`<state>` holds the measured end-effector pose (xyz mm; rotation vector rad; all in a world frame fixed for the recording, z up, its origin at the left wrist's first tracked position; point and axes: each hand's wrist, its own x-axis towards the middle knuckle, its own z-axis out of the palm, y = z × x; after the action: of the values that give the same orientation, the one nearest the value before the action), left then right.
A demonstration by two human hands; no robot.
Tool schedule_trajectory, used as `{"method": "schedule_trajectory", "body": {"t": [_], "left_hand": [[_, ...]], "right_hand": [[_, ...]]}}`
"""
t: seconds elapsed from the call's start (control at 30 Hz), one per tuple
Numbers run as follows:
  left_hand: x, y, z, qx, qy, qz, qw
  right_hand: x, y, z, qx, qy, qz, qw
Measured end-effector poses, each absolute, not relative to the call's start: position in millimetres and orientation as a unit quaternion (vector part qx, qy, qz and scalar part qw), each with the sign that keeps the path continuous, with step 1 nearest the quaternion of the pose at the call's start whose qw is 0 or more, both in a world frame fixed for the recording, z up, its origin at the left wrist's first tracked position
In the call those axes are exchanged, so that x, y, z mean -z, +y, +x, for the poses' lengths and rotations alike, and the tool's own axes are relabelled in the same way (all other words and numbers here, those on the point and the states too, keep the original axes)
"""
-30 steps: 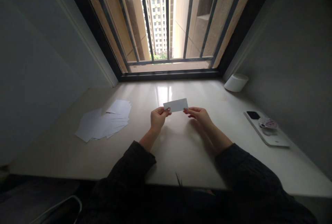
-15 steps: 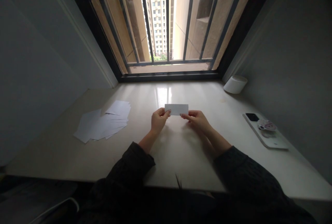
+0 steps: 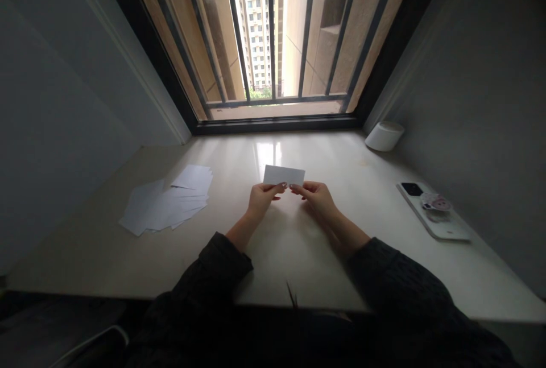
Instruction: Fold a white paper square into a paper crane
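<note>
A small white piece of paper (image 3: 283, 174) is held up between my two hands, above the middle of the tabletop. My left hand (image 3: 264, 196) pinches its lower edge from the left, thumb on the near side. From the right, my right hand (image 3: 316, 194) grips the same lower edge, its thumb close to the left thumb. The fingers behind the paper are partly hidden. To the left, a loose pile of white paper sheets (image 3: 157, 206) lies fanned out, apart from both hands.
A pale tabletop (image 3: 273, 254) runs back to a barred window (image 3: 273, 55). Against the right wall stand a white cylindrical object (image 3: 384, 136) and, nearer, a white phone (image 3: 447, 226) lying with a round grip on its back. Walls rise on both sides.
Both thumbs have moved closer together along the paper's lower edge. The paper now tilts slightly, its left end higher. The whole view has shifted a little.
</note>
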<state>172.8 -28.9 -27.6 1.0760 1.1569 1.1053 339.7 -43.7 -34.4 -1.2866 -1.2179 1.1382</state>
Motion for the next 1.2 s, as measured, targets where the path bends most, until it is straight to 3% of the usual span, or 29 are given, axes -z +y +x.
{"method": "schedule_trajectory", "body": {"t": [0.77, 0.93, 1.0, 1.1, 1.2], "left_hand": [[18.9, -25.5, 163.6, -0.47, 0.477, 0.477, 0.569], [18.8, -23.8, 160.3, -0.493, 0.493, 0.492, 0.521], [20.1, -23.4, 159.3, -0.496, 0.506, 0.512, 0.485], [22.6, -24.3, 159.8, -0.493, 0.52, 0.55, 0.428], [23.8, -26.6, 162.0, -0.488, 0.522, 0.577, 0.396]], "right_hand": [[35.1, -34.1, 360.5, -0.469, -0.482, -0.539, 0.507], [41.7, -33.8, 358.6, -0.477, -0.51, -0.525, 0.487], [43.1, -34.7, 357.6, -0.413, -0.527, -0.541, 0.509], [38.6, -39.4, 356.2, -0.193, -0.6, -0.545, 0.553], [30.3, -45.9, 353.9, -0.038, -0.691, -0.51, 0.511]]}}
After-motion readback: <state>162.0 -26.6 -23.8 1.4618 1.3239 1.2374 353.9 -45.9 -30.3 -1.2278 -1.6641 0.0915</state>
